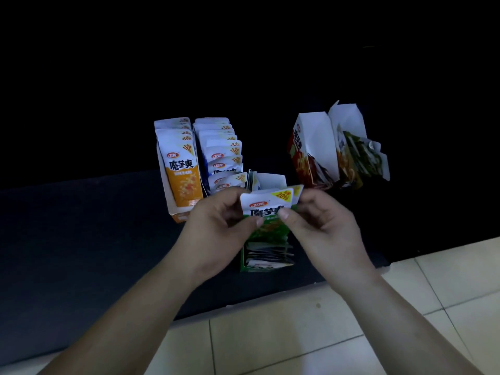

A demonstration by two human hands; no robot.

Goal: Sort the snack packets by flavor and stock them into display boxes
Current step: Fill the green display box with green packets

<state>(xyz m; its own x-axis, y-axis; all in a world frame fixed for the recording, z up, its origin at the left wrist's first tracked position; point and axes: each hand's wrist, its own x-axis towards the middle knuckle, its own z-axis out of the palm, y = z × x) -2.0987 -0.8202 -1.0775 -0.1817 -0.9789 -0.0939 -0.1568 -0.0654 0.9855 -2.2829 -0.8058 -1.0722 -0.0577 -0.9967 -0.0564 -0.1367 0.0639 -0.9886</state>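
Just above the green display box (243, 261), the left grip (221, 220) and the right grip (319, 226) pinch one green packet (266, 205) by its two side edges. The packet stands upright, its long axis pointing down into the box directly beneath.

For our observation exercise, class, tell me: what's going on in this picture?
A person grips a green snack packet with both hands, the left hand and the right hand pinching it just above a green display box that already holds packets. Behind to the left, orange packets stand in an orange box, with a row of blue packets beside it. At the right, a red box with open flaps holds mixed packets.
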